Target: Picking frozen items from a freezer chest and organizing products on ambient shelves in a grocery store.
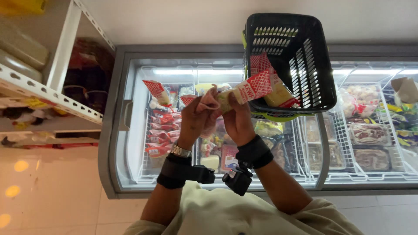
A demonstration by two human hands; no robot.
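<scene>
A glossy red-and-white plastic film packet (250, 89) caught the light at upper centre of the frame. Beside it, the black moulded plastic basket (313, 65) with slotted walls looked matt and hard. The long chest freezer (114, 130) across the middle had a smooth grey frame and shiny glass lids. A polished metal wristwatch (180, 151) gleamed at lower centre, above matt black fabric wrist straps (256, 152). White painted perforated metal shelving (48, 93) stood at upper left.

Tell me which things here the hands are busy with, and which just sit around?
In use:
left hand
right hand
red-and-white plastic food packet, held by both hands
black plastic shopping basket, packets inside

Lying about:
glass-topped chest freezer
red packets in white wire bin
meat trays
white metal shelf
</scene>
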